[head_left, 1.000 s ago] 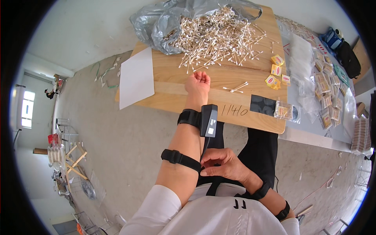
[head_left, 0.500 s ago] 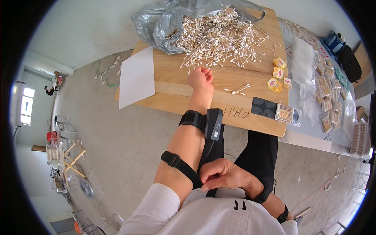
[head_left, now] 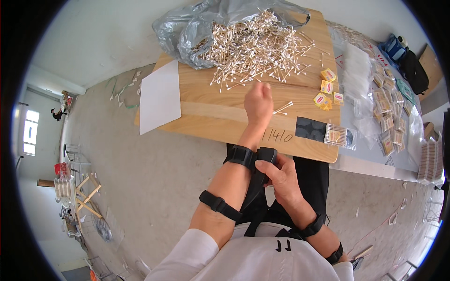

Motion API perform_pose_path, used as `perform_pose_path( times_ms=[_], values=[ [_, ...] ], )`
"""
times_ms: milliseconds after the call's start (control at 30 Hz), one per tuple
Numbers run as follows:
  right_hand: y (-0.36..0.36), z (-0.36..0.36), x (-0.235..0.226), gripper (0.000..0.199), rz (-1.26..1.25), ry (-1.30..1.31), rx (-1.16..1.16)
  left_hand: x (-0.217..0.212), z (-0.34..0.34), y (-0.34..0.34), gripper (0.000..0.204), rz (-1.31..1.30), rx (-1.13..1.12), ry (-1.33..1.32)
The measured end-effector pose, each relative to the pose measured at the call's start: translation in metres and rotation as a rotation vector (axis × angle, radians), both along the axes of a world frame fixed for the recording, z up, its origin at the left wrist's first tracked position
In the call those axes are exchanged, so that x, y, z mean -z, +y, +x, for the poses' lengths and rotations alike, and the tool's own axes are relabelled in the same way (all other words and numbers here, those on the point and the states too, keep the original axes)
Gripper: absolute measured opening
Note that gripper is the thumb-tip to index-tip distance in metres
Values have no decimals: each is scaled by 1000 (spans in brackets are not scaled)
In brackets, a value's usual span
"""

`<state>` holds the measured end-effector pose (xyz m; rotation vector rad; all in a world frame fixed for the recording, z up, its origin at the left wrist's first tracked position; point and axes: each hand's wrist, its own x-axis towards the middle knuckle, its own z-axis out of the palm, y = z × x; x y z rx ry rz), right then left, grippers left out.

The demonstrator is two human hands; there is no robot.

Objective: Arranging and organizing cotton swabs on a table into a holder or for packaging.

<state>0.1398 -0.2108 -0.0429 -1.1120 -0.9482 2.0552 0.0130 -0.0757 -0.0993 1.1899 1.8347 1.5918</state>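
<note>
My left hand (head_left: pixel 258 105) is curled into a loose fist over the wooden table, with nothing visible in it. Just beyond it spreads a large heap of cotton swabs (head_left: pixel 262 49). A few loose cotton swabs (head_left: pixel 284 108) lie to its right. Strapped round my left forearm is a black box-shaped device (head_left: pixel 266 155) on a black band (head_left: pixel 240 156). My right hand (head_left: pixel 282 180) is closed on that device, thumb on top and fingers round its right side. A second black strap (head_left: pixel 219 204) circles the same arm nearer the elbow.
A grey plastic bag (head_left: pixel 180 37) lies behind the swabs. White paper (head_left: pixel 160 100) rests on the table's left side. At right are small yellow labels (head_left: pixel 322 100), a black card (head_left: pixel 308 129) and a swab packet (head_left: pixel 335 135). Several more swab packets (head_left: pixel 386 122) cover the adjoining surface.
My right hand has moved up from the strap near the elbow and taken hold of the black device. My left hand has shifted right and turned, still curled.
</note>
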Motion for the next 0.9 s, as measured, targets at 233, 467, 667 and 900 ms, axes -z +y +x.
perform_pose_path(
  times_ms=[233,467,667,900],
  values=[
    [-3,-8,20,22,-88,-37,107,7,3,-9,4,316,356,1258],
    [-9,-17,16,27,272,-142,215,28,-31,1,15,-94,-117,-954],
    [14,12,51,38,-446,580,-63,-18,-28,-2,19,48,-37,-1575],
    [-11,6,59,31,-603,800,-327,-95,82,-62,28,-172,729,-1515]
  ],
)
